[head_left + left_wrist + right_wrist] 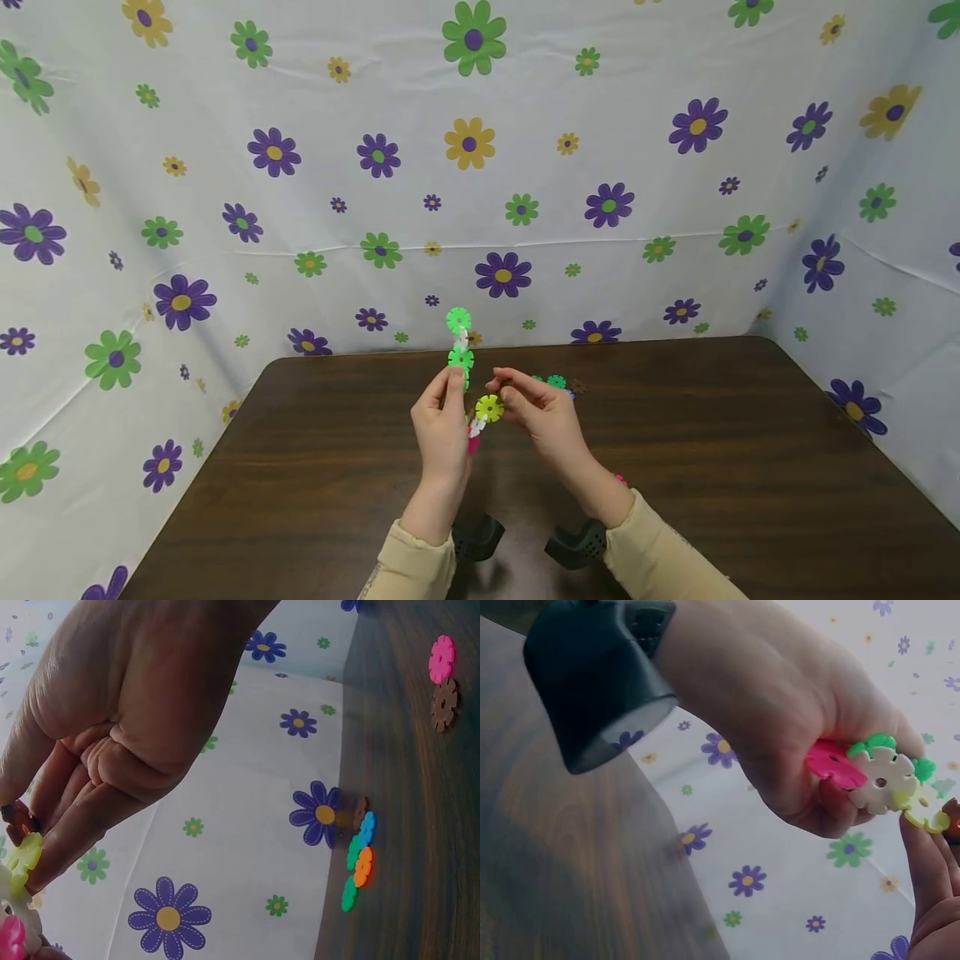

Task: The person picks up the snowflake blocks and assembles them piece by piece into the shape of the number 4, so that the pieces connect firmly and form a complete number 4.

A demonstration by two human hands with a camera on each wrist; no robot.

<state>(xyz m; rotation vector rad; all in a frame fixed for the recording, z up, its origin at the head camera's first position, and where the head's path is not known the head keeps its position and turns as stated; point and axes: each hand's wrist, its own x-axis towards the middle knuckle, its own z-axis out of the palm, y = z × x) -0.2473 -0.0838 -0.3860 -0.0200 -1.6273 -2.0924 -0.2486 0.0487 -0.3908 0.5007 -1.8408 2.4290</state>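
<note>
My left hand [442, 429] pinches a chain of linked notched plastic discs, raised above the table. A green disc [459, 319] tops it, with a white disc [461, 339] and another green disc [461, 359] below. From the lower part branch a pink disc [836, 763], a white disc [883, 781] and a yellow disc [489, 408]. My right hand [546, 417], beside the yellow disc, pinches a brown disc [954, 819] between thumb and fingertips. The brown disc sits at the yellow disc's edge; whether they interlock I cannot tell. Fingers hide part of the chain.
On the dark wooden table [315, 467] lies a group of discs, including a blue disc [367, 828] and an orange disc [364, 866]. Apart from them lie a pink disc [442, 658] and a brown disc [445, 705], touching. A flower-patterned cloth [420, 200] hangs behind.
</note>
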